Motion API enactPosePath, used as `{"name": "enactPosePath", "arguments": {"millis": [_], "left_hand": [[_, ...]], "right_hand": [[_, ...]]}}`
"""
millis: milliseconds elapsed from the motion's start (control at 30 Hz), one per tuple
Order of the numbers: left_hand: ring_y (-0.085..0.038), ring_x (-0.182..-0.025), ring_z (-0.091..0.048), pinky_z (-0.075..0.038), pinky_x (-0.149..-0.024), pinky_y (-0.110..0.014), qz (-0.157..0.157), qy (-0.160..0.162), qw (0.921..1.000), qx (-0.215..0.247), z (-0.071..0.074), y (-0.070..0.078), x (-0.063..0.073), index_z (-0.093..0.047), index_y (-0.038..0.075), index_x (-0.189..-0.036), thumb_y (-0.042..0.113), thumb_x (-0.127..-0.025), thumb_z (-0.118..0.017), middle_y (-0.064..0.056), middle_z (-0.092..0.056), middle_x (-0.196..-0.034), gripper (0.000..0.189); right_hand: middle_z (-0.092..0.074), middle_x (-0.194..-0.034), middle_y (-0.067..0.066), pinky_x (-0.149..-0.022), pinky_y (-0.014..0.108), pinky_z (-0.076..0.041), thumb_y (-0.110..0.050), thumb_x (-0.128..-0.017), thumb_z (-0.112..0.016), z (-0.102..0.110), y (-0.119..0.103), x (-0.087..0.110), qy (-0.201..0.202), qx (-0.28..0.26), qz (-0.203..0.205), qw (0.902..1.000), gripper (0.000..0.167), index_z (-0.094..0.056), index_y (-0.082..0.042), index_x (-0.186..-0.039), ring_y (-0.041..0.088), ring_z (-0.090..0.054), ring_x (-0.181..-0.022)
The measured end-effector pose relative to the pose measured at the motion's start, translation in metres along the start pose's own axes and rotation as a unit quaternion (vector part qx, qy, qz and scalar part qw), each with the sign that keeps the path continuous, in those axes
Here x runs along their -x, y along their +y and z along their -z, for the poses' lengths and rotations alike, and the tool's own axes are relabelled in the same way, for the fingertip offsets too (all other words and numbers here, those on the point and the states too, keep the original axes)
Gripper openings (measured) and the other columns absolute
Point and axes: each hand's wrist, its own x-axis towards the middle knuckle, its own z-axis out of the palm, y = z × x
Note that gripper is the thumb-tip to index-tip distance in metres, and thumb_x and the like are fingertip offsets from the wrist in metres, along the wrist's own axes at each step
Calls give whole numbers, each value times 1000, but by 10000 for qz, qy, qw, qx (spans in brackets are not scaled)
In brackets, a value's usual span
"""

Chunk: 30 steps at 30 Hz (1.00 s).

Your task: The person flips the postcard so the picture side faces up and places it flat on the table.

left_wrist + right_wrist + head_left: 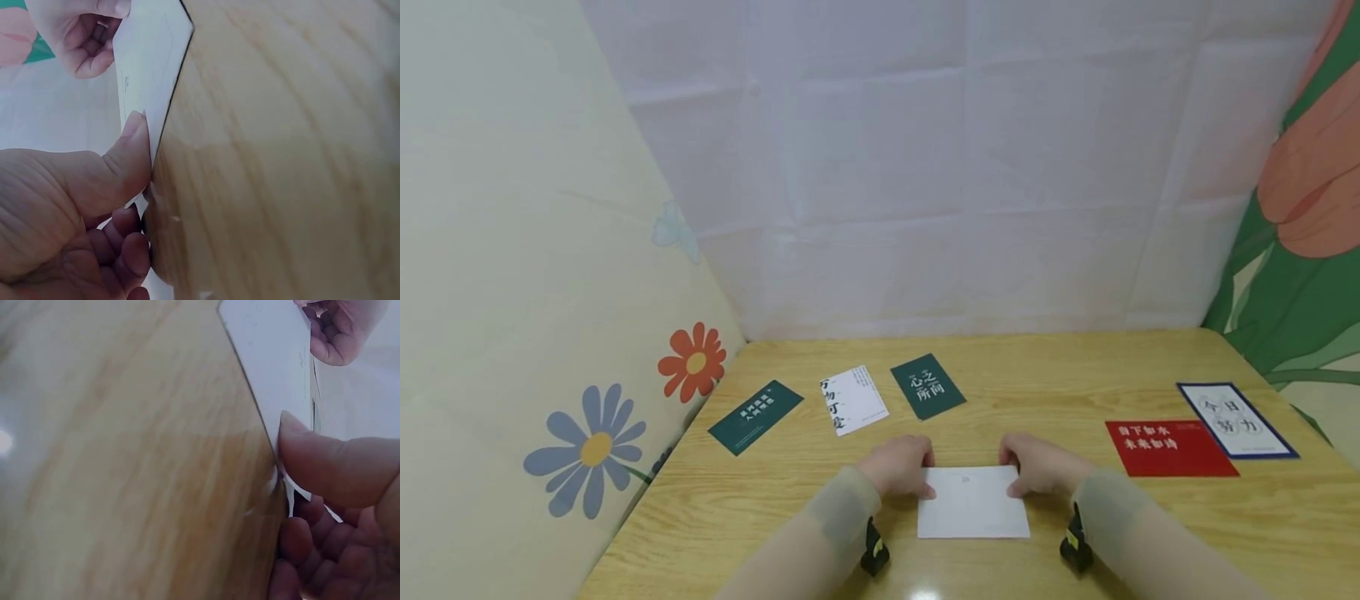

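A white card, its pale side up with a small faint mark near the far edge, is held between both hands close to the table's front. My left hand pinches its left edge, the thumb lying on top and the other fingers curled beneath. On the opposite edge my right hand pinches it likewise, with the thumb across the upper face. Both wrist views show the card low over the wood, its near edge casting a thin dark line.
On the wooden table, a dark green card, a white card with black writing and another green card lie at back left. To the right, a red card touches a blue-bordered card. Cloth hangs behind.
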Motion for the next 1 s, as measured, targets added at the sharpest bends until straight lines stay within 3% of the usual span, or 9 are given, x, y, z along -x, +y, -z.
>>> {"name": "enactPosePath", "arguments": {"millis": [467, 767, 1000], "left_hand": [[-17, -79, -51, -42, -71, -32, -152, 66, 9998, -88, 1, 1, 3, -61, 20, -89, 26, -77, -81, 6, -55, -83, 24], [-17, -79, -52, -42, -73, -34, -146, 133, 9993, 308, 0, -2, 5, -60, 22, -88, 25, -77, -81, 8, -57, -85, 24], [-17, -76, -53, -42, -68, -33, -101, 213, 9972, 715, 0, -7, 4, -61, 21, -86, 23, -85, -74, 5, -59, -82, 13]], "right_hand": [[-54, -91, 3, -76, 40, -43, -4, -75, -79, 0, 1, -1, -62, 6, 40, 10000, 31, -57, -11, -96, 21, -49, -83], [-56, -90, 2, -75, 39, -43, -8, -80, -76, -1, 4, 0, 11, -47, -18, 10000, 23, -58, -14, -95, 20, -51, -82], [-57, -85, 1, -71, 36, -44, -7, -85, -72, -1, 3, 0, 345, -79, 0, 9994, 14, -61, -14, -89, 19, -52, -78]]}}
